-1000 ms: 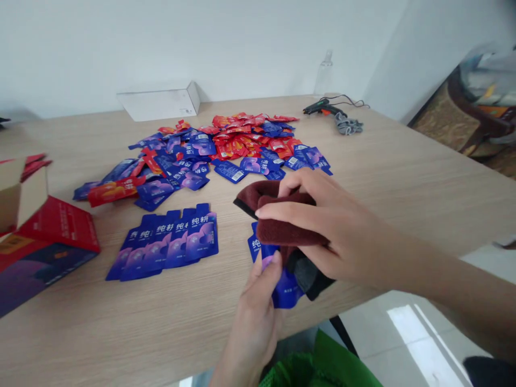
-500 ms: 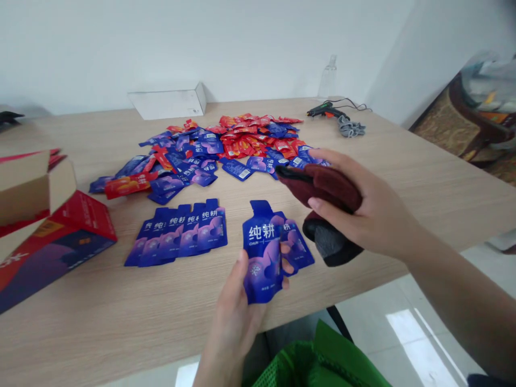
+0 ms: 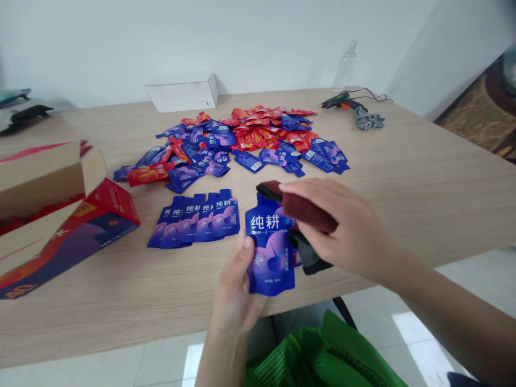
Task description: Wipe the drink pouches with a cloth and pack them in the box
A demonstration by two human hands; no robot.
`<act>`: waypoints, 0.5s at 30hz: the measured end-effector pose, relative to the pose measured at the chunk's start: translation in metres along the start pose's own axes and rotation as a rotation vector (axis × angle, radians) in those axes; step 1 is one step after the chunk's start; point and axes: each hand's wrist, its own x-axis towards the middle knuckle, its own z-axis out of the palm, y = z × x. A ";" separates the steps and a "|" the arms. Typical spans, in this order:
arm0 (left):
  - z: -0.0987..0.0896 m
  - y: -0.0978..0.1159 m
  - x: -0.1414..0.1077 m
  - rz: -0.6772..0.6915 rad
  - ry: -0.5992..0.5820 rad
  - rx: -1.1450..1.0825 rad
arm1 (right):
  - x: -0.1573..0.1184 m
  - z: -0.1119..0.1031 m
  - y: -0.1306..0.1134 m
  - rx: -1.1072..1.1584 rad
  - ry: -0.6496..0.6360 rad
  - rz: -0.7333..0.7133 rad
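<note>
My left hand (image 3: 236, 285) is closed on a blue pouch (image 3: 269, 263), printed with white characters and a purple peach shape, upright above the table's front edge. In my right hand (image 3: 342, 226) is a folded dark red and black cloth (image 3: 308, 212). Its black edge overlaps the top of the pouch; whether it presses on it I cannot tell. Behind the held pouch another blue pouch is mostly hidden. To the left, several blue pouches (image 3: 193, 220) lie overlapped in a row on the table (image 3: 181, 285).
An open red and blue carton (image 3: 116, 199) stands at the left. Farther back spreads a heap of blue and red pouches (image 3: 250, 137). Along the wall are a white box (image 3: 181, 97), a clear bottle (image 3: 345, 70), and a glue gun (image 3: 342, 101) beside a grey cloth (image 3: 368, 119).
My right hand has brought the cloth left onto the top of the held pouch. My left hand still grips the pouch. The whole view has shifted slightly.
</note>
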 end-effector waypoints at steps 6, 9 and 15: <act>0.005 0.007 -0.007 0.004 -0.024 0.159 | 0.013 -0.015 -0.010 -0.054 0.013 -0.089; 0.001 0.004 -0.007 0.079 0.007 0.223 | 0.013 -0.007 -0.009 -0.040 -0.161 -0.119; -0.015 0.001 -0.005 -0.014 -0.066 0.163 | 0.011 -0.013 0.002 -0.087 -0.085 0.009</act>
